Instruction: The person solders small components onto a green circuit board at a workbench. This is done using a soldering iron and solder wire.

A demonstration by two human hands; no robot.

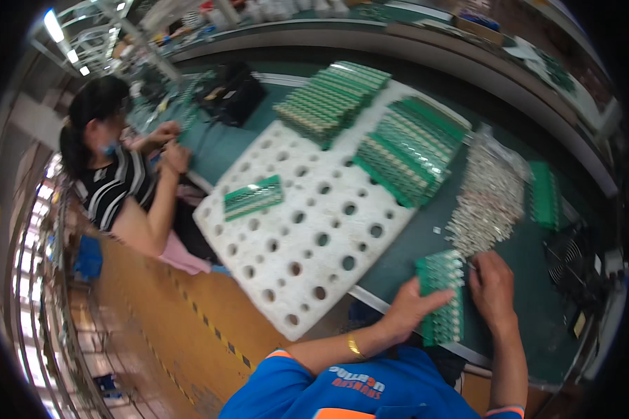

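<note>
My left hand (414, 307) grips a green circuit board panel (440, 334) by its left side, thumb laid across the face. Rows of small white parts run along this panel. Close to its right edge is my right hand (494, 288), fingers curled together near the panel's upper corner; whatever they pinch is too small or hidden to name. Just beyond both hands, a heap of small whitish components (479, 216) spills out of a clear plastic bag (507, 155) onto the green table (391, 269).
A white board with round holes (272, 269) carries two stacks of green panels, a far stack (332, 98) and a nearer stack (412, 150), plus a single panel (253, 197). At right are another green panel (544, 195) and a black fan (566, 258). A co-worker (129, 174) sits at left.
</note>
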